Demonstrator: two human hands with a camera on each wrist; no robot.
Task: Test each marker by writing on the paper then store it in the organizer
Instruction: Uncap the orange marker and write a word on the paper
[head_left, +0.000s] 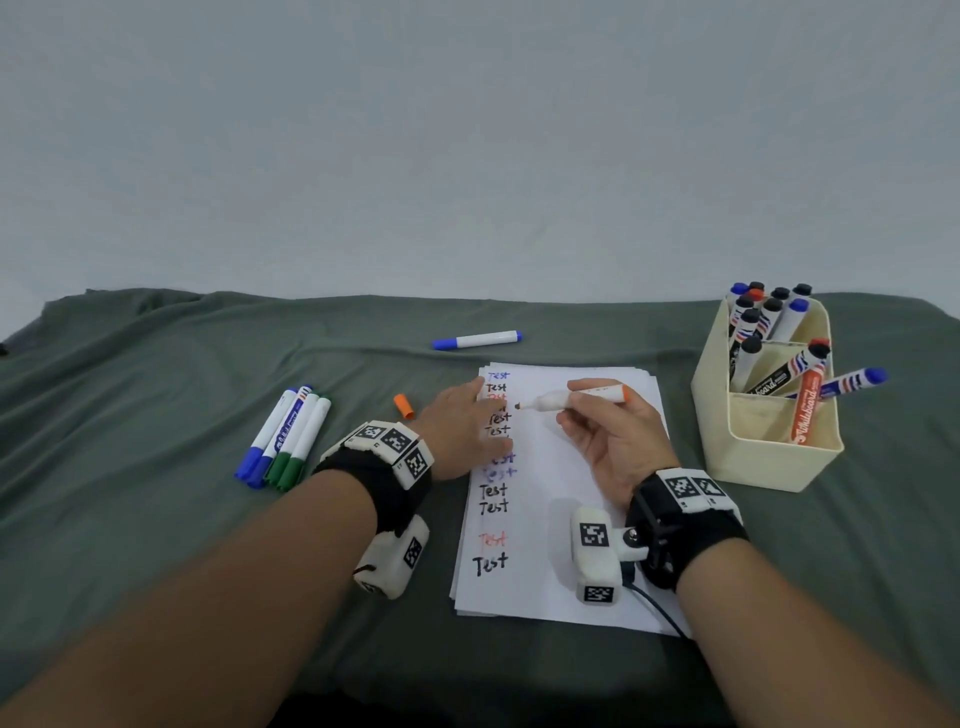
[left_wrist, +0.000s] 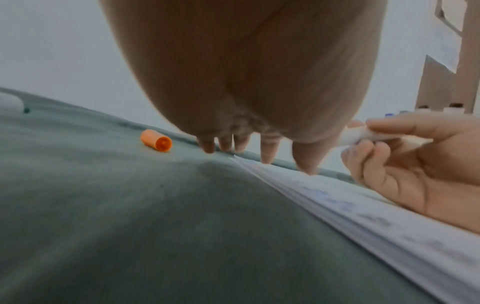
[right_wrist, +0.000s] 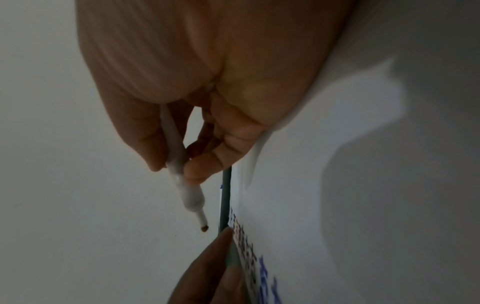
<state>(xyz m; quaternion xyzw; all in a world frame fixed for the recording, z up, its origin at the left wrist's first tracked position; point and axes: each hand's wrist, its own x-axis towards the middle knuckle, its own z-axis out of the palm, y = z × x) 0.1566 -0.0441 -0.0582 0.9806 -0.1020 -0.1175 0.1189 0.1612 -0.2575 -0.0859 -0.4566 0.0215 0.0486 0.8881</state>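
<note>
My right hand (head_left: 597, 415) pinches an uncapped white marker (head_left: 576, 397) with an orange end; its tip (right_wrist: 204, 228) points left, just above the paper (head_left: 566, 499). The sheet carries a column of "Test" words in black, blue and red. My left hand (head_left: 462, 426) lies flat with straight fingers on the paper's left edge, over part of the writing. The marker's orange cap (head_left: 404, 406) lies on the cloth left of the paper, also plain as the orange cap (left_wrist: 156, 140) in the left wrist view. A cream organizer (head_left: 763, 447) at the right holds several markers.
A blue-capped marker (head_left: 477, 340) lies on the green cloth (head_left: 156, 519) beyond the paper. Several blue and green markers (head_left: 285, 436) lie in a cluster at the left. One striped marker (head_left: 852, 382) leans out over the organizer's right wall.
</note>
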